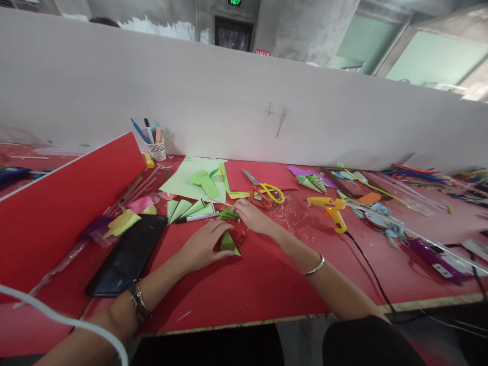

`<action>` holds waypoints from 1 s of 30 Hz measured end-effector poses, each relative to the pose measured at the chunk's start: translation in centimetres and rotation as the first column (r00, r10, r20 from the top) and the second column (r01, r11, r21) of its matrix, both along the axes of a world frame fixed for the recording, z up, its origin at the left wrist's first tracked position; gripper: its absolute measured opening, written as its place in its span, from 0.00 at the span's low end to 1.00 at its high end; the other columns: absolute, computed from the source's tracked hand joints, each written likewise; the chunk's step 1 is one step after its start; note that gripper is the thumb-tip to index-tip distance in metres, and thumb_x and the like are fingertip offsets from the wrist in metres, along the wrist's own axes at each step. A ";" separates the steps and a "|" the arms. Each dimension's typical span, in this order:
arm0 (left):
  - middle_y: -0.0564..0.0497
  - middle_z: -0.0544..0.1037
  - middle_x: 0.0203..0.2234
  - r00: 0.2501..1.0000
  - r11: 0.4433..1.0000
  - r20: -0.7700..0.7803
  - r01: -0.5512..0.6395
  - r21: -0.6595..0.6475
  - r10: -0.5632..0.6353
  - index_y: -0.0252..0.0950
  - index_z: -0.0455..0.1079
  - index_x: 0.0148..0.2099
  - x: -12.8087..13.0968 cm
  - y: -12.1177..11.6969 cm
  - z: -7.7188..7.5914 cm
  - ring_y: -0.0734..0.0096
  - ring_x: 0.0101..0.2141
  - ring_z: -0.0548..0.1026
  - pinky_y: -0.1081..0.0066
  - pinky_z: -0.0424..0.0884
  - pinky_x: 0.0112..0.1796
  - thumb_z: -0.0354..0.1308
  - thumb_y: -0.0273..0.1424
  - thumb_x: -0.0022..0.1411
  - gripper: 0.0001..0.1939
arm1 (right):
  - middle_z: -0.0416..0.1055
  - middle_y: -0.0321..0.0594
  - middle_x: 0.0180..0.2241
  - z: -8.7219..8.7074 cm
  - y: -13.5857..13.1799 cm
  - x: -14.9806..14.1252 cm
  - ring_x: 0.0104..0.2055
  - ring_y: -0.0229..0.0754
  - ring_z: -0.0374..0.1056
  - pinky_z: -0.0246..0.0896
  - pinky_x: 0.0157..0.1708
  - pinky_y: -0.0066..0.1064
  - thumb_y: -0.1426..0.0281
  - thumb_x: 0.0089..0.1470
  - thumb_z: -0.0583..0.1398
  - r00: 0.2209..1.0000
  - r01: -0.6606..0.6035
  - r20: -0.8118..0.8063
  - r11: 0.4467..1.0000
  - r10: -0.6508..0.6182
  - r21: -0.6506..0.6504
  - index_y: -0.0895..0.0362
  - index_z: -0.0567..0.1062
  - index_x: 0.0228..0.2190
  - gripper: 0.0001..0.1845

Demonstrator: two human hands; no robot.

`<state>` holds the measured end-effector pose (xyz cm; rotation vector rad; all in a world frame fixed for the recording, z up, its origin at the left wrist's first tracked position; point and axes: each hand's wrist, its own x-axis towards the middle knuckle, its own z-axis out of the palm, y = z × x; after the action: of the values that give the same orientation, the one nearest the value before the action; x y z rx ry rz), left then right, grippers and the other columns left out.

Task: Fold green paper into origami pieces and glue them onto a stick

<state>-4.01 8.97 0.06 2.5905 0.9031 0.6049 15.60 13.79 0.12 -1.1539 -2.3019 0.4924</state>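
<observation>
My left hand [208,241] rests low over the red tabletop, thumb and fingers apart in a curve around a green folded paper piece [230,245]. The thumb lies along that piece's lower edge; part of the paper is hidden behind the hand. Just beyond it, the fingers of my right hand [249,216] are closed at a second small green folded paper [227,214]. Left of this are several pale green folded paper cones [186,209] in a row, and a black-and-white marker [198,217] in front of them.
Scissors [263,190] with red and yellow handles lie on red paper [267,174]. To the right are a yellow glue gun [330,209] with a black cord and a purple box [436,260]. A black phone [127,256] and a leaning red board [72,203] occupy the left. A pen cup [157,150] stands behind.
</observation>
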 end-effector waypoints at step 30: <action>0.50 0.73 0.27 0.904 0.881 0.343 -0.074 -0.467 0.257 0.33 0.64 0.35 0.0 0.2 -0.2 0.70 0.29 0.71 0.71 0.67 0.32 0.45 0.36 0.60 0.12 | 0.61 0.30 0.24 1.9 -3.4 -3.3 0.18 0.28 0.51 0.45 0.17 0.22 0.73 0.44 0.56 0.687 -0.253 -0.671 0.775 -0.278 -0.580 0.55 0.64 0.40 0.17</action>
<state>-3.98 9.14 -0.12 1.9013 0.9949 0.8239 12.33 10.43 2.03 -0.9661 -1.4066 1.5238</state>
